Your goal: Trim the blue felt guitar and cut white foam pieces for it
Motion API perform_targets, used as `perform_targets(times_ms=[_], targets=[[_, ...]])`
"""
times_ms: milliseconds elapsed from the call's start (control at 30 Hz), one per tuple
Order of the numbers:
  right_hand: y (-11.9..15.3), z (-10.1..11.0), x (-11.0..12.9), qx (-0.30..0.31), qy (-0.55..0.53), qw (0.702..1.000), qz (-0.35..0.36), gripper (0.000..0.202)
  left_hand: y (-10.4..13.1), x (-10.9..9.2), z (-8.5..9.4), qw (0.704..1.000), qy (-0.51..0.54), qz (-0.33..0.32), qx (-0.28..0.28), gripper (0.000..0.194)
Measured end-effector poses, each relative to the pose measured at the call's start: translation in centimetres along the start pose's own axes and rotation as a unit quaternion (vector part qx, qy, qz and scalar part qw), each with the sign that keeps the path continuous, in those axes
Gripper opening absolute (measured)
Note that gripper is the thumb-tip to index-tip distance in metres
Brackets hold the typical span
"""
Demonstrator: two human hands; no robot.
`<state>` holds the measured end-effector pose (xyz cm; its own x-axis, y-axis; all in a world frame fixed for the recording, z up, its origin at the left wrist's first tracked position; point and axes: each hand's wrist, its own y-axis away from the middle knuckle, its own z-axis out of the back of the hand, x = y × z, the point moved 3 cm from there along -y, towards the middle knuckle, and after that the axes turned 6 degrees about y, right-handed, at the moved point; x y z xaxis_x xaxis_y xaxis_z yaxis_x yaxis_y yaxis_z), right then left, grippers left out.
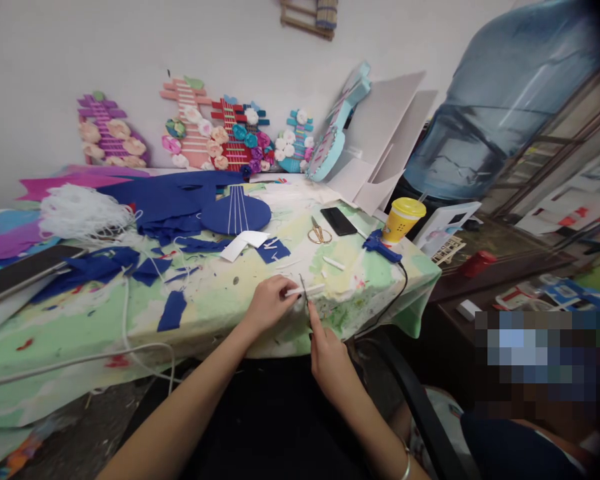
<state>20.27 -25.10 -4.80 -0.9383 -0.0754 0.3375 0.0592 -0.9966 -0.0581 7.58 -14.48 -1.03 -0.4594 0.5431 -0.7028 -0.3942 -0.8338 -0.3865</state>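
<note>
Left hand [273,303] pinched a white strip [316,290]; right hand [329,360] gripped a thin tool [304,287] across it. Gold scissors [318,230] lay at one o'clock from them.

To the left of your left hand [273,301], you can pass over bare tablecloth [207,307] as far as the blue scrap [172,311]; past it, a white cable [126,307] loops across your near left. The white strip [316,289] and thin dark tool [303,284] block a straight crossing to your right hand [329,357]. Ahead, your reach meets white card [235,247], scissors [320,233] and a phone [338,221]; farther right, the glue gun [383,247], yellow cup [403,221] and black cord [404,287] hem you in.
</note>
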Motion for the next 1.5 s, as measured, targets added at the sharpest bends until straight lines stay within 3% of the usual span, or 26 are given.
perform_targets(times_ms=[200,533,700,867,967,1033,1133,1200,1267,1367,1500], targets=[[-0.1,1.1,0.1,0.033,-0.002,0.999,-0.005,0.07,0.0,0.0,0.0,1.0,0.0,0.003,-0.002,0.009],[-1.4,2.8,-1.1,0.002,-0.075,0.995,0.071,0.066,-0.1,0.0,0.1,0.999,0.001,0.033,-0.027,0.007],[-5.7,5.2,-2.4,-0.024,-0.139,0.98,0.138,0.062,-1.2,1.3,1.6,0.992,0.036,0.096,-0.071,0.017],[-11.4,5.6,-4.4,0.144,-0.278,0.947,0.066,0.058,-3.1,3.6,4.2,0.987,0.032,0.134,-0.081,0.02],[-14.1,5.7,-4.3,0.178,-0.344,0.918,0.09,0.047,-4.1,4.9,5.1,0.988,0.032,0.125,-0.089,0.021],[-15.5,6.0,-4.2,0.159,-0.361,0.914,0.092,0.049,-4.7,5.7,5.4,0.986,0.03,0.13,-0.095,0.023],[-17.6,6.7,-4.5,0.056,-0.275,0.956,0.081,0.056,-5.4,6.6,5.3,0.987,0.03,0.134,-0.08,0.026],[-18.6,7.4,-4.9,-0.03,-0.143,0.986,0.086,0.056,-5.7,7.0,5.3,0.988,0.039,0.136,-0.065,0.024],[-19.4,7.9,-5.3,-0.08,-0.007,0.993,0.09,0.057,-5.8,7.3,5.4,0.986,0.058,0.141,-0.062,0.022],[-19.9,8.1,-5.8,-0.074,0.086,0.989,0.094,0.059,-5.8,7.8,5.8,0.977,0.113,0.158,-0.083,0.027],[-19.0,7.5,-5.5,-0.073,0.087,0.985,0.127,0.038,-5.5,8.8,6.3,0.945,0.223,0.208,-0.119,0.032]])
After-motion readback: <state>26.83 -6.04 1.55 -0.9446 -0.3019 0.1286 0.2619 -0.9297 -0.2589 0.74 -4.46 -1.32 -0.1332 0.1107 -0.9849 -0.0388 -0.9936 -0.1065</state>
